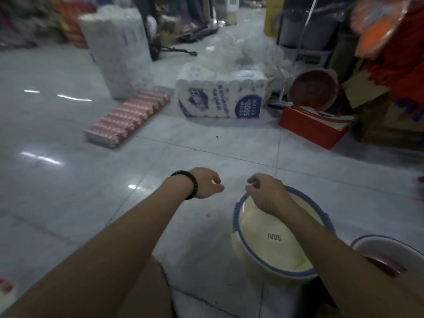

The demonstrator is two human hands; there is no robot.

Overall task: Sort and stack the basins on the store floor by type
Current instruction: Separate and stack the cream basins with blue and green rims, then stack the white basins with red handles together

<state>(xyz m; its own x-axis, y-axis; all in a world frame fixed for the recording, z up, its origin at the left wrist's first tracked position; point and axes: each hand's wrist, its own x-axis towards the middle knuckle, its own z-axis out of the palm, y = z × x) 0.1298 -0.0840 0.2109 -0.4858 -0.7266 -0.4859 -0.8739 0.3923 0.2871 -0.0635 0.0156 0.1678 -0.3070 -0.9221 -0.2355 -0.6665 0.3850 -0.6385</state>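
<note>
A cream basin with a blue rim (273, 244) sits on the tiled floor at lower right. My right hand (266, 193) hovers over its far rim with fingers loosely curled, holding nothing that I can see. My left hand (206, 183), a dark bracelet on its wrist, hangs above the bare floor left of the basin, fingers loosely curled and empty. A second basin with a pale rim and reddish inside (387, 255) stands at the right edge, partly cut off. A red-brown basin (313, 89) leans tilted against goods at the far right.
Packs of toilet rolls (220, 97) and a tall wrapped bale (117, 49) stand ahead. A flat red-and-white pack (128, 118) lies on the floor to the left. A red box (314, 126) and stacked goods crowd the right side.
</note>
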